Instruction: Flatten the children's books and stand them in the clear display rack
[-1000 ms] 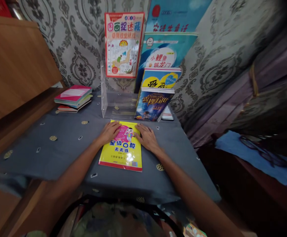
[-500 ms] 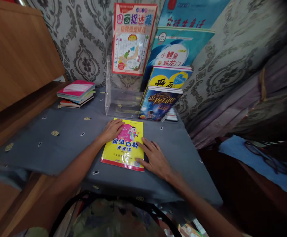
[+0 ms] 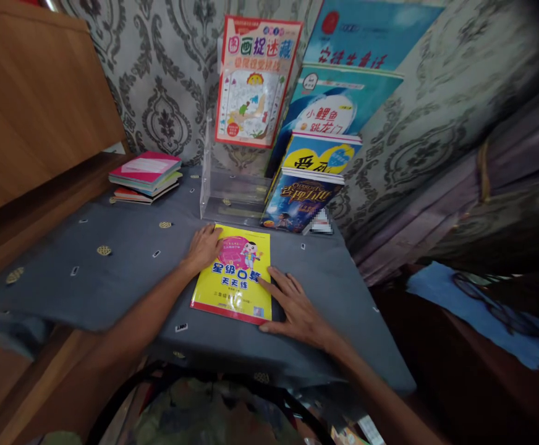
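Observation:
A thin yellow workbook [image 3: 232, 275] with a pink circle and a cartoon child on its cover lies flat on the grey tablecloth [image 3: 121, 259]. My left hand [image 3: 203, 246] rests on the book's upper left corner, fingers curled over its edge. My right hand [image 3: 294, 304] lies flat with fingers spread at the book's lower right corner, fingertips touching the right edge.
Just behind the book stands a clear acrylic stand [image 3: 232, 191], with a dark blue book [image 3: 300, 201] and other picture books leaning on the patterned wall. A small pile of books [image 3: 145, 176] lies at the back left. A wooden panel [image 3: 33, 105] borders the left.
My right hand has slid from the book's upper right edge down to its lower right corner. My left hand has stayed at the upper left corner. The view has shifted slightly.

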Available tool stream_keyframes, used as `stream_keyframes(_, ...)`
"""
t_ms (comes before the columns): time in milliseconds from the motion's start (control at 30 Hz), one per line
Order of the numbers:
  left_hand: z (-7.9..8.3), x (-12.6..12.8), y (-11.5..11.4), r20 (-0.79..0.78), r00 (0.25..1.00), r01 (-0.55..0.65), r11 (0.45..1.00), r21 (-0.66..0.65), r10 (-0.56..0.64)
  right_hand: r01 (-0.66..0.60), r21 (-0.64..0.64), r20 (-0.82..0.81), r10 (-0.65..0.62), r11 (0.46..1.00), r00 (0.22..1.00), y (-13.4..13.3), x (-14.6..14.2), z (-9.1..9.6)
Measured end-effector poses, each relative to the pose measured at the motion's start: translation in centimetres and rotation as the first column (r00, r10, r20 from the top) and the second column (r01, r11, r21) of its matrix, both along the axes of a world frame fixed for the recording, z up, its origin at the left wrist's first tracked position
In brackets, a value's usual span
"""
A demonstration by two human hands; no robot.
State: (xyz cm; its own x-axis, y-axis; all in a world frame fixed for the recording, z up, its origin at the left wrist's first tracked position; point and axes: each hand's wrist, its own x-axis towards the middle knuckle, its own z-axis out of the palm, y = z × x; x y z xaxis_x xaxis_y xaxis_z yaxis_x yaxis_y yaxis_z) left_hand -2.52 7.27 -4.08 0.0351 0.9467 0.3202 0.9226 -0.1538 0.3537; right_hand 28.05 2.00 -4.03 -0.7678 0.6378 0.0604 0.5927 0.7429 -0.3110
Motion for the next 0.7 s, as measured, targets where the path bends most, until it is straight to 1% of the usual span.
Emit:
stream_keyframes(67,-0.1,-0.3,0.2,0.092,0.996,0.018,1.0,0.015,-0.02,0.0,-0.018,-0.013,0.0,1.0,1.0,0.0,0.0,0.0)
stream_keyframes(133,-0.3,-0.7,0.6,0.242,0.969,0.031,0.999,0.039,-0.039,0.005,-0.035,-0.027,-0.006,0.999,1.0,0.0,0.0,0.1)
stream_keyframes(167,-0.4,-0.9,0.9,0.34,0.939,0.031,0.998,0.05,-0.046,0.01,-0.044,-0.033,-0.011,0.999,0.999,-0.1,0.0,0.1)
stream_keyframes(200,-0.4,-1.1,1.2,0.453,0.89,0.025,0.998,0.054,-0.046,0.016,-0.055,-0.036,-0.018,0.998,0.999,-0.1,0.0,0.2)
stream_keyframes(233,-0.5,-1.3,1.5,0.578,0.815,0.012,0.999,0.046,-0.036,0.022,-0.067,-0.036,-0.024,0.997,0.999,-0.1,0.0,0.3)
stream_keyframes(267,-0.5,-1.5,1.7,0.705,0.709,-0.006,1.0,0.02,-0.01,0.027,-0.081,-0.035,-0.03,0.996,0.999,-0.1,0.0,0.4)
stream_keyframes(300,-0.4,-1.6,1.9,0.82,0.571,-0.017,0.999,-0.029,0.034,0.032,-0.094,-0.036,-0.035,0.995,0.999,-0.1,0.0,0.5)
stream_keyframes(333,-0.4,-1.7,2.0,0.902,0.422,-0.013,0.996,-0.093,0.09,0.036,-0.106,-0.04,-0.04,0.994,0.998,-0.2,0.0,0.6)
stream_keyframes(367,-0.3,-1.7,2.0,0.946,0.288,0.01,0.988,-0.157,0.147,0.039,-0.117,-0.047,-0.045,0.992,0.998,-0.2,0.0,0.6)
stream_keyframes(400,-0.3,-1.7,1.9,0.962,0.191,0.046,0.977,-0.209,0.197,0.042,-0.126,-0.056,-0.049,0.991,0.997,-0.2,0.0,0.7)
stream_keyframes(433,-0.2,-1.7,1.8,0.963,0.136,0.088,0.966,-0.245,0.232,0.045,-0.133,-0.064,-0.054,0.99,0.996,-0.2,0.1,0.8)
stream_keyframes(467,0.0,-1.5,1.7,0.961,0.118,0.126,0.956,-0.265,0.251,0.049,-0.141,-0.072,-0.059,0.989,0.996,-0.3,0.1,0.8)
stream_keyframes(533,0.3,-1.2,1.2,0.959,0.123,0.209,0.938,-0.276,0.255,0.053,-0.162,-0.078,-0.066,0.985,0.995,-0.3,0.2,1.0)
stream_keyframes(567,0.6,-1.0,1.0,0.961,0.11,0.261,0.926,-0.274,0.253,0.056,-0.18,-0.076,-0.071,0.982,0.995,-0.4,0.2,1.1)
stream_keyframes(633,1.3,-0.7,0.5,0.97,0.048,0.366,0.899,-0.24,0.24,0.079,-0.225,-0.068,-0.096,0.971,0.993,-0.5,0.1,1.3)
stream_keyframes(700,2.1,-0.5,0.1,0.977,-0.041,0.435,0.884,-0.172,0.21,0.116,-0.268,-0.082,-0.142,0.957,0.986,-0.6,0.0,1.4)
